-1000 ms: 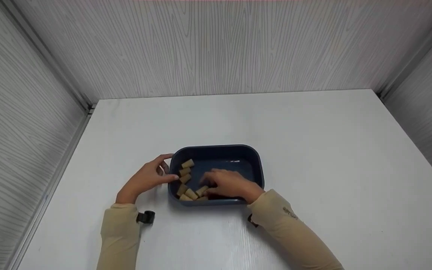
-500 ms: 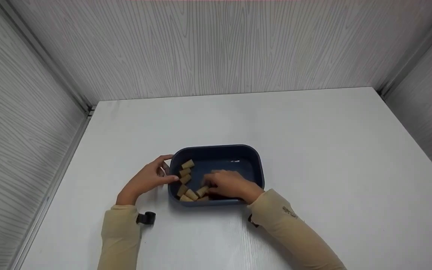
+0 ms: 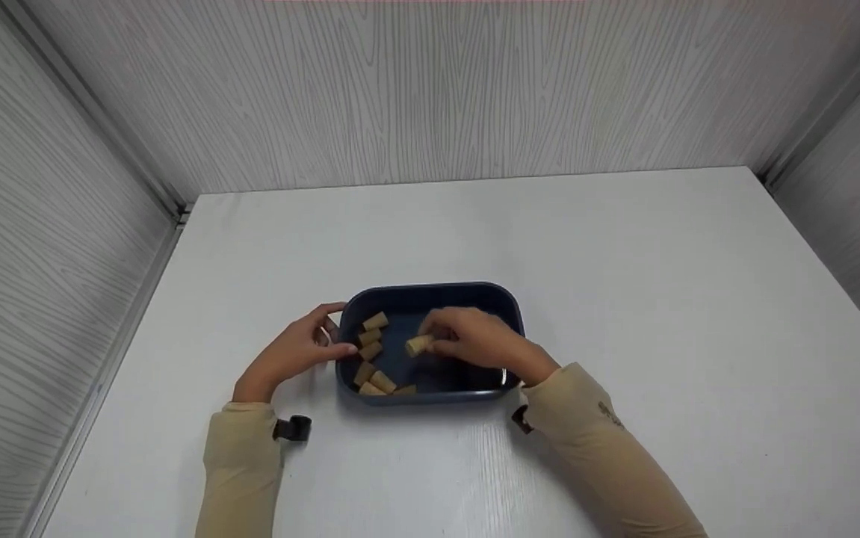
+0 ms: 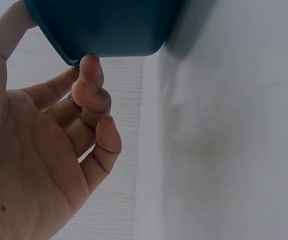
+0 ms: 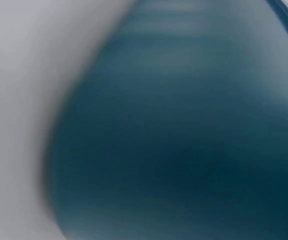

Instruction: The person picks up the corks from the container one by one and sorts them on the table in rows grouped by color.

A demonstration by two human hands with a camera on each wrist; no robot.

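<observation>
A dark blue rectangular dish (image 3: pixel 444 398) stands on the table with several tapered corks inside. At its left end, my left hand (image 3: pixel 291 355) grips the dish, thumb at the rim and other fingers along the outside. The left wrist view shows that left hand (image 4: pixel 43 150) with a fingertip against the lower corner of the dish (image 4: pixel 113 30). Over the middle of the dish, my right hand (image 3: pixel 478 340) pinches a cork (image 3: pixel 418 345) between thumb and fingers. Only the blurred dish wall (image 5: pixel 174 125) fills much of the right wrist view; the right hand is out of sight there.
Three corks, one being the upper cork (image 3: pixel 376 321), lie along the dish's left wall. Others, such as a pale cork (image 3: pixel 382 382), cluster at the front left corner. Grained panels (image 3: pixel 430 97) wall the white table (image 3: pixel 624 299) at back and sides.
My right hand has lifted a cork out of the front cluster and moved it away from the front wall, slightly rightward. The left hand keeps its hold on the dish.
</observation>
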